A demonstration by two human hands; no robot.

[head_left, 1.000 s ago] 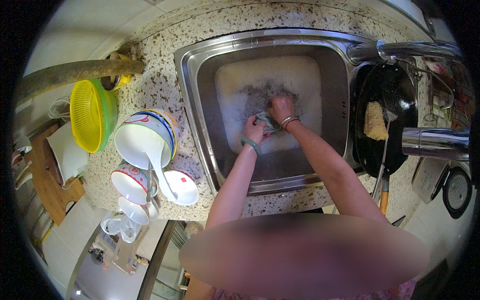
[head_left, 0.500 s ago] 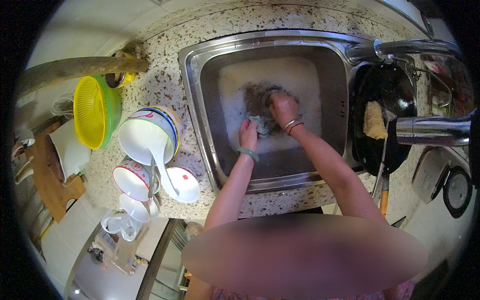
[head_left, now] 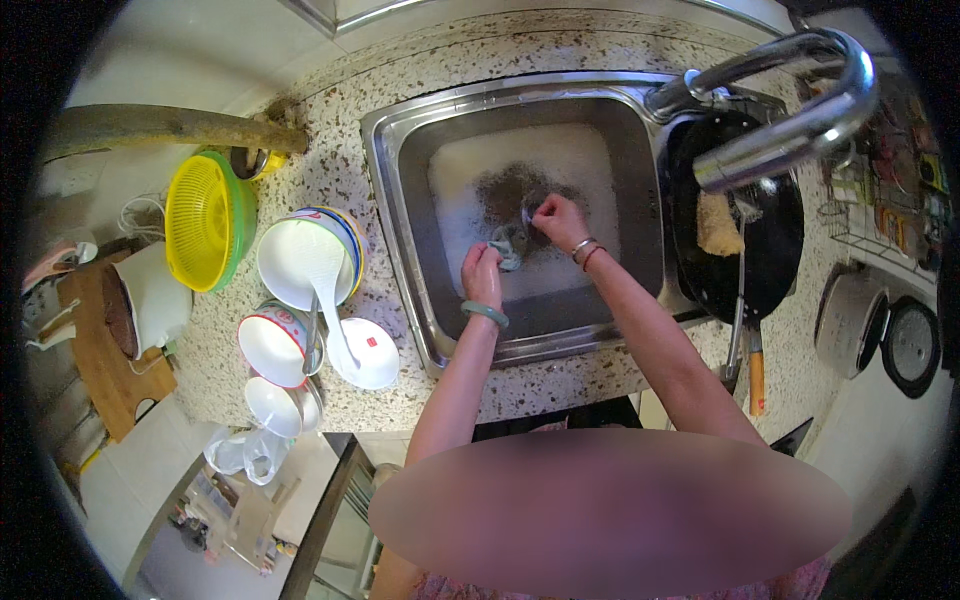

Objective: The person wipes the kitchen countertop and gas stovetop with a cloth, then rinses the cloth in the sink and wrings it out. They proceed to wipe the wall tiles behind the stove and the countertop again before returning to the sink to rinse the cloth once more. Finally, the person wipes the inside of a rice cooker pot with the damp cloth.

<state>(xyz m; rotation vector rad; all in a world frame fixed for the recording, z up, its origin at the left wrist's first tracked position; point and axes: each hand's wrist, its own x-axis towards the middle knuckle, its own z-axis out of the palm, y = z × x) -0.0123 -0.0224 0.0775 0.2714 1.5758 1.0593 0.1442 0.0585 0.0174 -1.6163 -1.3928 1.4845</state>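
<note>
A crumpled pale green cloth (head_left: 509,252) is held in the middle of the sink (head_left: 640,200), just left of a dark patch in the cloudy water (head_left: 598,165). One edge is gripped by the closed fingers of the left hand (head_left: 482,274), and the loose part is pointed to the right, toward the other hand. It is too bunched for a clear long axis to be made out; its surface looks soft, wet and folded.

The right hand (head_left: 562,220) is held farther off and to the right, with fingers and thumb drawn together and pointed left. A small greyish shape (head_left: 529,212) is seen beside the fingertips, but whether it is gripped cannot be told.

The left wrist is ringed by a smooth green bangle (head_left: 485,314). The sink is made of brushed metal, with rounded corners, and is set into a speckled stone-like counter (head_left: 335,165). To the right, a rough tan scrubber (head_left: 718,228) is laid in a black wok (head_left: 750,290), whose wooden handle is pointed near. To the left, glossy white-lined bowls (head_left: 285,262) are stacked, tilted, with a white ladle (head_left: 328,285) laid across them.
</note>
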